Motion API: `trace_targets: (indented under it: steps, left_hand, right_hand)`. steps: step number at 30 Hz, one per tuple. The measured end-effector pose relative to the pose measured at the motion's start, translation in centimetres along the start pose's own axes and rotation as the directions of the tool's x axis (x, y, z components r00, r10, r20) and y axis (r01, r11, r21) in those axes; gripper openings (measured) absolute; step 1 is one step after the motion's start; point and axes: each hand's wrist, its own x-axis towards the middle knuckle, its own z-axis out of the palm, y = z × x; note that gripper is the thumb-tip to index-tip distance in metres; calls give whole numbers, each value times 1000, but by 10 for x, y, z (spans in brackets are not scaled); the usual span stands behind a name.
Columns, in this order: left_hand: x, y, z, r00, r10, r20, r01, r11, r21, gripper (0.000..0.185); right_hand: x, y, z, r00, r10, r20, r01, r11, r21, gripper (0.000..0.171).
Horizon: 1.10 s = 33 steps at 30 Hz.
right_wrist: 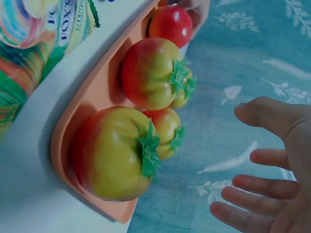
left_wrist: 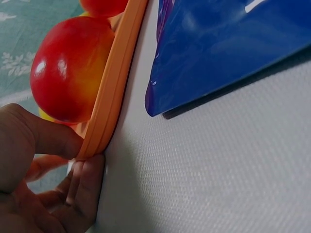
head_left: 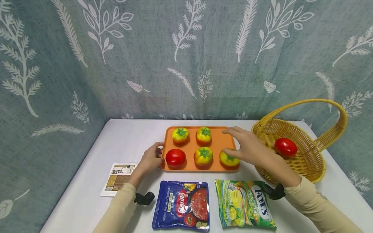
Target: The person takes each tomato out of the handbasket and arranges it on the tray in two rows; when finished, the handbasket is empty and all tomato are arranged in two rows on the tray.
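From where I sit, this looks like a staged recording corner rather than a lived-in kitchen. A teal curtain (head_left: pixel 186 55) printed with white leaves hangs across the back and wraps round the left side, closing off the room behind it. In front stands a table (head_left: pixel 87 181) under a plain white cloth, laid out with an orange tray (head_left: pixel 218 142) of toy-like tomatoes, a yellow wicker basket (head_left: pixel 309 161) and grocery packets (head_left: pixel 182 205).

I count four yellow-red tomatoes (head_left: pixel 203 156) and one red tomato (head_left: pixel 175 158) on one orange tray (head_left: pixel 217 142), one red tomato in basket (head_left: pixel 286 146), one basket (head_left: pixel 309 161), two snack pouches (head_left: pixel 182 205), one leaflet (head_left: pixel 118 178).
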Motion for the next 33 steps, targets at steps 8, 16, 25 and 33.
trace_targets:
  steps: [8, 16, 25, 33]
  left_hand:
    - [1, 4, 1, 1000, -7, 1, 7, 1000, 0, 65]
    - [5, 8, 7, 1000, -8, 23, 8, 1000, -25, 64]
    - [6, 7, 4, 1000, -16, 16, 16, 1000, 2, 65]
    - [1, -1, 2, 1000, -4, 3, 4, 1000, 22, 64]
  right_hand:
    - [-16, -4, -9, 1000, 8, -19, -8, 1000, -11, 59]
    - [-39, -6, -18, 999, 35, -22, -36, 998, -52, 58]
    - [-59, -7, -26, 997, 29, -74, -35, 995, -90, 60]
    - [-71, -6, -24, 989, 21, -143, -35, 995, -93, 58]
